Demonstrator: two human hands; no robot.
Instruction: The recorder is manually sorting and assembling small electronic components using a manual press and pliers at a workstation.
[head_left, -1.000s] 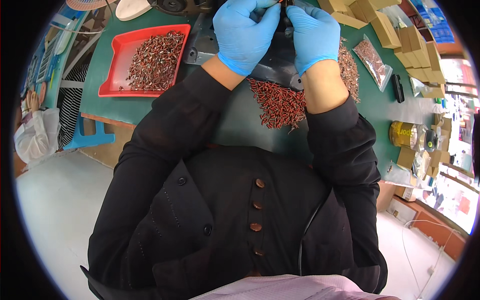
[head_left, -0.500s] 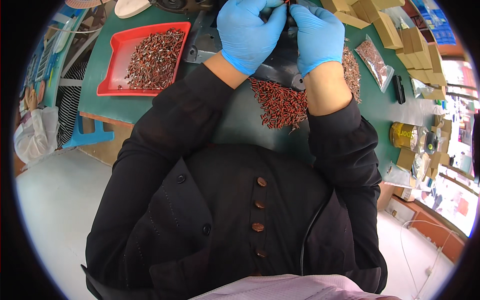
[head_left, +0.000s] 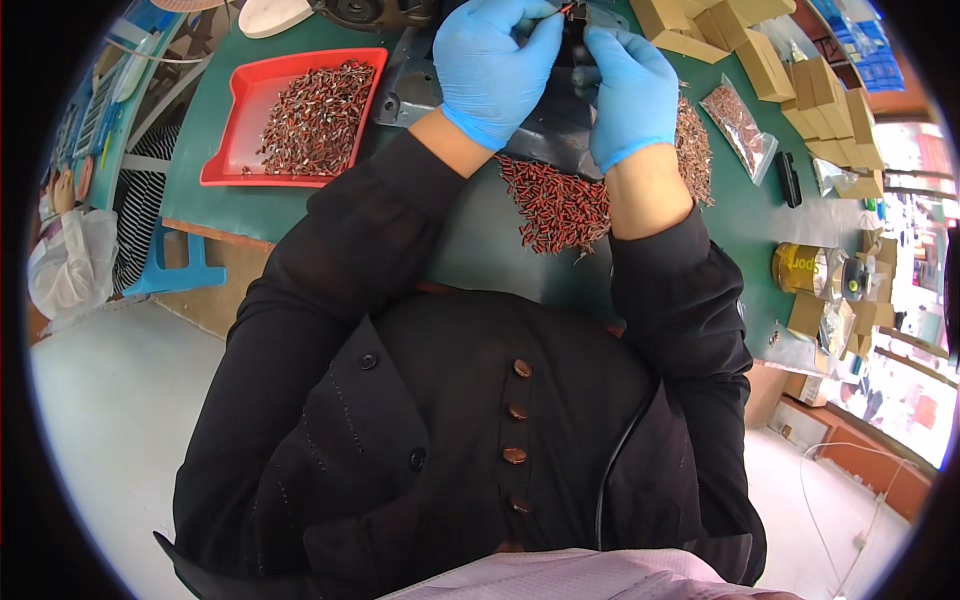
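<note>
Both gloved hands are working at the far edge of the green table (head_left: 480, 240), fingers curled. The left hand (head_left: 492, 68) and right hand (head_left: 628, 88) are pinching a small red-tipped part (head_left: 566, 10) between them over a dark fixture (head_left: 545, 120). A heap of red-brown parts (head_left: 556, 205) is lying just nearer. The red tray (head_left: 230, 140) is sitting to the left, cardboard boxes (head_left: 770, 60) crowding the right.

The small part (head_left: 566, 12) pinched between both hands is too tiny to identify.

Small reddish part (head_left: 566, 10) pinched between gloved fingertips
</note>
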